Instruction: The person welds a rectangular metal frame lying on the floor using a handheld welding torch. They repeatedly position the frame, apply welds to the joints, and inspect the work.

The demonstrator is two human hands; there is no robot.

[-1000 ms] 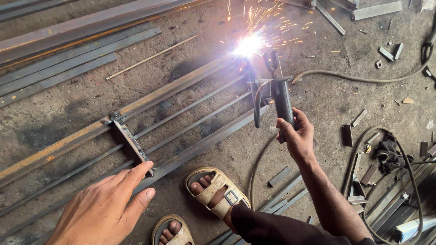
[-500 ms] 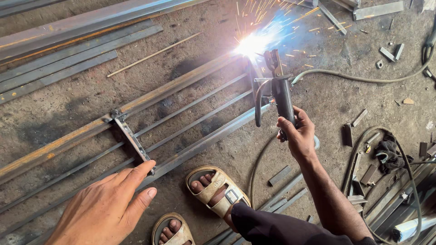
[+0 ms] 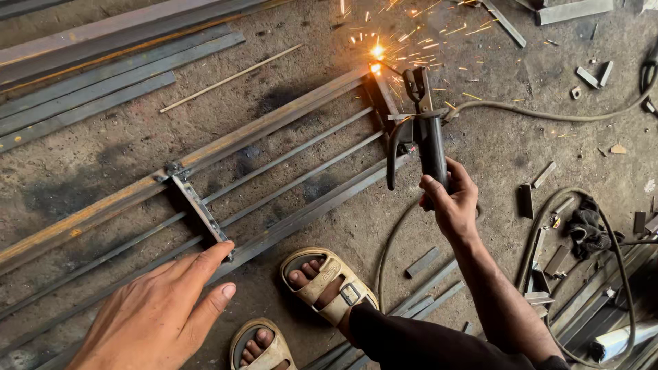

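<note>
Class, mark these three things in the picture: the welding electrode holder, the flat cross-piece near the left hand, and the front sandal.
welding electrode holder (image 3: 433, 147): head view, on its dark handle.
flat cross-piece (image 3: 200, 209): head view, mid-length of the strip.
front sandal (image 3: 329, 284): head view, on the tan strap.

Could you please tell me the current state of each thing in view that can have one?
Electrode holder: gripped, rod tip sparking at the frame.
Right hand: closed around the holder's handle.
Left hand: open, fingertip touching the crosspiece.
Metal frame: lying flat on the ground.
Cable: slack on the floor.
</note>
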